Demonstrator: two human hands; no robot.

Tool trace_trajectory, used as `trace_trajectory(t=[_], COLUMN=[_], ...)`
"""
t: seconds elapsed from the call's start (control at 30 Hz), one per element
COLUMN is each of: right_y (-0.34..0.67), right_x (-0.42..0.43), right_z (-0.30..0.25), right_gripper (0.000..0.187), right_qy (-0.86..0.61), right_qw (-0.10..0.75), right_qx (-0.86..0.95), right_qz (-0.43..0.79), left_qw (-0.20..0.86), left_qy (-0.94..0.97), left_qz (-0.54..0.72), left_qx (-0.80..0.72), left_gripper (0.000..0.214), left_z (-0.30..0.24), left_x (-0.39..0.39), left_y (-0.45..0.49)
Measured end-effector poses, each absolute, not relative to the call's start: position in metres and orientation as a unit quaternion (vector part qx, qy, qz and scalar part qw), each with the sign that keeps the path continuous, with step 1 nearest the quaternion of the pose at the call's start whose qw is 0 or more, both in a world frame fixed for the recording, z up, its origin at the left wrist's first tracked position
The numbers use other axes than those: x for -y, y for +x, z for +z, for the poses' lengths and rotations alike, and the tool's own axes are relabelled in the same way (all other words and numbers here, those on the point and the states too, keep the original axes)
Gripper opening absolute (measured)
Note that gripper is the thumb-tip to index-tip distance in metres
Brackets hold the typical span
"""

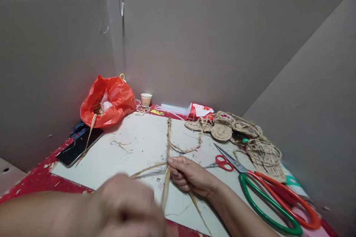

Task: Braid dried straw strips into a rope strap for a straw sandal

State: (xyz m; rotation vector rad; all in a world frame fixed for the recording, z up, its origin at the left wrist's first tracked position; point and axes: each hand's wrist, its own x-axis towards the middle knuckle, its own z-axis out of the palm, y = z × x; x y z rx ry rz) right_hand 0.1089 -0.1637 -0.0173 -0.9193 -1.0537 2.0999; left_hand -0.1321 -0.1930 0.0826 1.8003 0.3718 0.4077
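Note:
My right hand [189, 176] is closed, thumb and fingers pinching the lower end of a braided straw cord [168, 137]. From the pinch, loose flat straw strands [165, 189] fan out downward, one running left toward my left hand. Another strand [198, 209] comes out below my right hand. The cord stretches away from me on a white board [144, 129] and also curves right in a loop. My left hand [125, 203] is at the lower left, close to the camera and smeared by motion. Its fingers are curled, but what they hold, if anything, is hidden.
At right lie large scissors [244, 170] with green and orange handles, small red-handled scissors [222, 163] and coiled woven straw pieces [222, 129]. An orange plastic bag [119, 96] stands left, beside a phone [80, 148]. A paper cup [146, 100] and red box [198, 111] stand behind.

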Motion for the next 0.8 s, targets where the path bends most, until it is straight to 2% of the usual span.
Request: trace_trajectory(t=[0.03, 0.1, 0.13, 0.3, 0.37, 0.57, 0.8], right_y=[0.108, 0.107, 0.106, 0.103, 0.104, 0.104, 0.102], right_x=[0.164, 0.165, 0.165, 0.166, 0.166, 0.166, 0.167], right_z=[-0.017, -0.017, -0.017, -0.015, -0.016, -0.018, -0.017], right_gripper=[0.04, 0.041, 0.041, 0.041, 0.04, 0.04, 0.039], right_qy=[-0.345, -0.345, -0.346, -0.34, -0.339, -0.335, -0.336], right_qw=[0.309, 0.317, 0.32, 0.333, 0.331, 0.333, 0.341], right_qx=[0.398, 0.398, 0.397, 0.393, 0.393, 0.382, 0.375], right_qz=[0.792, 0.789, 0.788, 0.786, 0.788, 0.795, 0.794], left_qw=[0.531, 0.452, 0.455, 0.657, 0.693, 0.67, 0.657], left_qy=[0.774, 0.773, 0.767, 0.613, 0.569, 0.529, 0.561], left_qz=[0.248, 0.314, 0.322, 0.271, 0.261, 0.361, 0.334], left_qx=[-0.239, -0.317, -0.318, -0.346, -0.357, -0.376, -0.377], left_gripper=[0.023, 0.019, 0.019, 0.024, 0.025, 0.02, 0.02], left_z=[0.075, 0.056, 0.045, 0.004, 0.0, 0.005, 0.005], left_x=[0.182, 0.161, 0.153, 0.138, 0.139, 0.14, 0.14], left_y=[-0.126, -0.112, -0.106, -0.083, -0.078, -0.073, -0.078])
